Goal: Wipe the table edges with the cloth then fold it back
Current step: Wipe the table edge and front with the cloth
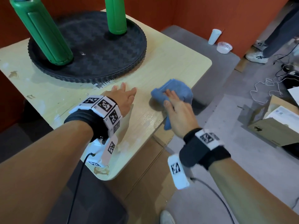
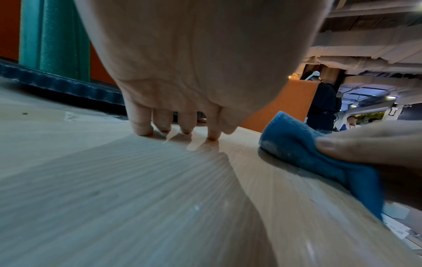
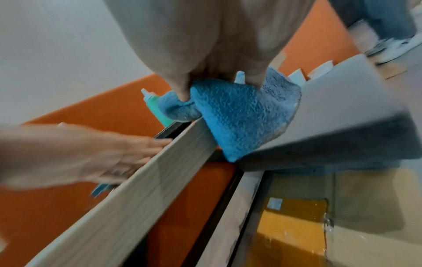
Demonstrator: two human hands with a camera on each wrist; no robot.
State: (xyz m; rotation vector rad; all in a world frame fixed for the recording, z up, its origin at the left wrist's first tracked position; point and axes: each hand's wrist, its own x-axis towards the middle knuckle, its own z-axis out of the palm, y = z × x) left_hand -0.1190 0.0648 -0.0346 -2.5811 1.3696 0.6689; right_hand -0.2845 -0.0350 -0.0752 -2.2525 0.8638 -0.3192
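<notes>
A bunched blue cloth (image 1: 178,88) lies on the right edge of the pale wooden table (image 1: 161,62), with one corner hanging down over the rim (image 3: 239,117). My right hand (image 1: 176,109) sits on top of it, and the thumb and fingers (image 3: 182,90) dig into the fabric and grip it. The left wrist view shows the cloth (image 2: 297,144) under that thumb (image 2: 365,144). My left hand (image 1: 124,96) rests flat on the tabletop a little left of the cloth. Its straight fingertips (image 2: 141,130) touch the wood and hold nothing.
A round black tray (image 1: 89,46) with two tall green bottles (image 1: 42,29) (image 1: 115,15) fills the back of the table. On the floor to the right are a white cup (image 1: 213,36), a clear bowl (image 1: 224,47), cardboard boxes (image 1: 275,126), cables and a standing person's legs (image 1: 275,38).
</notes>
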